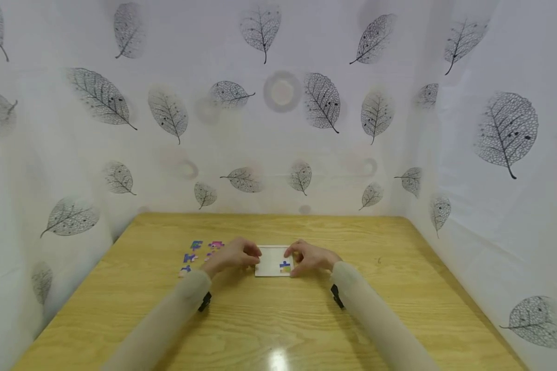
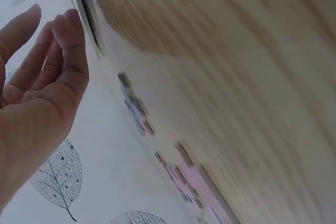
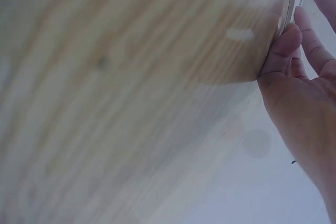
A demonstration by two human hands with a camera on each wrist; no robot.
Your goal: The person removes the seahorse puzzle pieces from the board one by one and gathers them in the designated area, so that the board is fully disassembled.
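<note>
A thin white puzzle tray (image 1: 268,262) lies on the table between the two hands. One jigsaw piece (image 1: 284,267), blue and yellow, sits in its lower right corner. My left hand (image 1: 232,255) is at the tray's left edge; in the left wrist view its thumb stands apart from its bent fingers, with nothing between them. My right hand (image 1: 312,256) spans the tray's right side, one fingertip by the upper right and the thumb at the lower right corner. In the right wrist view, fingertips (image 3: 291,39) are right at the tray's edge.
Several loose jigsaw pieces (image 1: 190,257) in purple, pink and blue lie left of the left hand, one partly behind it. The wooden table (image 1: 278,319) ends at a white leaf-print curtain (image 1: 278,144), which also hangs along both sides.
</note>
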